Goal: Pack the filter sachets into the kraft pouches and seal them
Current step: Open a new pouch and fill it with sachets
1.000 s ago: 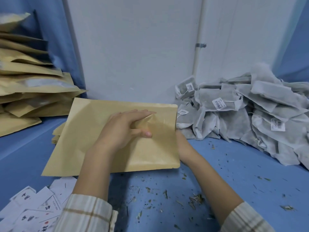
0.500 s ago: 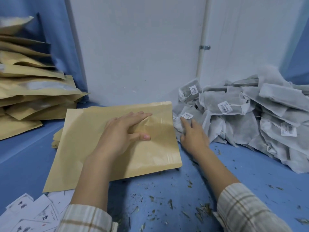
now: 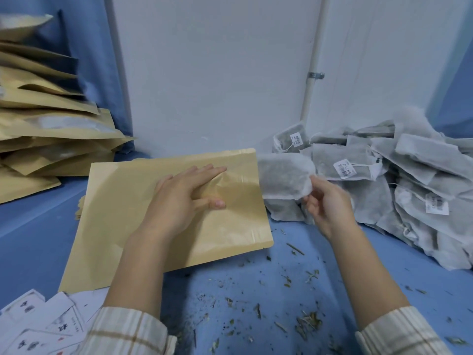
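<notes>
Loading step: sachet picked, not yet in pouch.
Left hand [image 3: 184, 198] rests on the pouch [image 3: 163, 213] on the table, fingers tucked into its mouth. Right hand [image 3: 326, 201] pinches a sachet [image 3: 284, 176] just beside that mouth. Next, judged: slide it inside.

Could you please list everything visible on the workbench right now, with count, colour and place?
kraft pouch: one, tan, flat at centre under the left hand.
kraft pouch stack: many, tan, far left.
held sachet: one, grey-white, lifted beside the pouch's right edge.
sachet heap: many, grey with white tags, right.
paper labels: several, white, bottom left.
herb crumbs: scattered, greenish, blue table.
left hand: rests on the pouch.
right hand: fingers pinch the sachet.
</notes>
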Demonstrator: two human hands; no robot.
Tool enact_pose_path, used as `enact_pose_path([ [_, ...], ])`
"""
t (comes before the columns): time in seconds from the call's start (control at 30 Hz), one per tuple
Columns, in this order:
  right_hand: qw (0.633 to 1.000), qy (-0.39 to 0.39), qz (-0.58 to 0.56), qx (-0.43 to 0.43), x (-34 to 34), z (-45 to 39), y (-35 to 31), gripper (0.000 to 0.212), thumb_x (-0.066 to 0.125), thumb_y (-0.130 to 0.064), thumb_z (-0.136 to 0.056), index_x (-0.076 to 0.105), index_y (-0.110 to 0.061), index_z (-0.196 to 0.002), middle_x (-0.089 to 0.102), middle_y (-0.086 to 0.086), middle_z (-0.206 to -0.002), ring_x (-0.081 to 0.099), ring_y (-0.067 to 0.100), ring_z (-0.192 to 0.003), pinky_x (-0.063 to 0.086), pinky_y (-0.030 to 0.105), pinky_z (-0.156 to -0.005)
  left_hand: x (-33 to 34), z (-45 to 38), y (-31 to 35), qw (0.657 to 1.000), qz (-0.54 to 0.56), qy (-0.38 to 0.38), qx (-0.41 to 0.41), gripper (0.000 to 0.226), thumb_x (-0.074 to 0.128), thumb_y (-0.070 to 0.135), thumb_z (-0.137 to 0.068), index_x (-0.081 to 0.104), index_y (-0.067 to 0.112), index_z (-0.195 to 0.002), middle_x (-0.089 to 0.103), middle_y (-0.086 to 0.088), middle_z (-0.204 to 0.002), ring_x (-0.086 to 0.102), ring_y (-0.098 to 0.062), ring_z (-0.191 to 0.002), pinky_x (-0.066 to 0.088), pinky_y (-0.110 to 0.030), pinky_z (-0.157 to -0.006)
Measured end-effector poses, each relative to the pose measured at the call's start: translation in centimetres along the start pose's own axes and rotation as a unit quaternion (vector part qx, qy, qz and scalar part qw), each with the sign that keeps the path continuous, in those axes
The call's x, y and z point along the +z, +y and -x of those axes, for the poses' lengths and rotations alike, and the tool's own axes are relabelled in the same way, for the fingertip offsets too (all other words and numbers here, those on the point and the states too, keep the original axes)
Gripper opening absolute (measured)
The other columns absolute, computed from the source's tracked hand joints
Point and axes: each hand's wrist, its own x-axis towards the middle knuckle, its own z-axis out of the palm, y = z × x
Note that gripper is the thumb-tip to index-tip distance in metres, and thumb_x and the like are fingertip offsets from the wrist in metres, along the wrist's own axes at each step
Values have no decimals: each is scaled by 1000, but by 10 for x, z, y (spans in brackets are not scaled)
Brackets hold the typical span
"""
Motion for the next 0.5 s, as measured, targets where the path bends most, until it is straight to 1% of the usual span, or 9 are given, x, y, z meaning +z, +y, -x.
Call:
enact_pose_path([
  [0.07,997,-56,-25,52,-5,3,0,12,54,-9,-91,65,-4,-94,72,4,-73,65,10,-57,51,16,-49,0,0,0,1000,-1,5,1,62,78,36,-70,45,64,-113,45,20,-141,29,-3,-138,18,-43,-115],
  [0.13,992,-78,-55,78,-10,3,1,13,54,-10,-91,65,-4,-94,72,6,-78,67,11,-61,52,16,-51,0,0,0,1000,-3,5,3,61,78,35,-70,45,64,-113,45,20,-141,29,-3,-138,18,-44,-115],
  [0.23,987,-87,-106,83,-17,2,-3,14,50,-6,-92,63,-2,-93,71,5,-72,65,9,-54,48,15,-44,1,0,0,1000,-8,9,5,62,78,35,-70,45,62,-115,45,18,-142,30,-4,-138,18,-44,-115],
  [0.3,985,-95,-127,69,-22,-1,-7,15,48,-4,-92,62,-1,-92,70,4,-68,63,7,-52,47,15,-44,0,0,0,1000,-12,11,5,62,77,35,-70,45,62,-116,45,18,-142,30,-4,-138,18,-44,-115],
  [0.37,988,-104,-105,55,-24,-1,-9,15,48,-3,-91,63,-1,-91,70,3,-68,63,7,-53,47,15,-45,-1,0,1,1000,-9,9,8,63,77,35,-70,44,61,-116,45,18,-142,30,-4,-138,18,-44,-115],
  [0.43,991,-122,-31,47,-17,2,-8,16,50,-4,-91,65,-1,-94,72,4,-73,65,9,-58,49,15,-47,0,0,5,1000,7,6,21,63,77,36,-69,45,61,-116,46,20,-141,31,-3,-137,20,-43,-115],
  [0.5,985,-161,48,47,-3,8,-4,17,51,-2,-90,67,-1,-96,72,5,-78,65,10,-63,50,15,-50,0,-1,12,999,26,7,37,62,76,38,-67,47,62,-116,47,24,-138,32,0,-136,21,-41,-115],
])
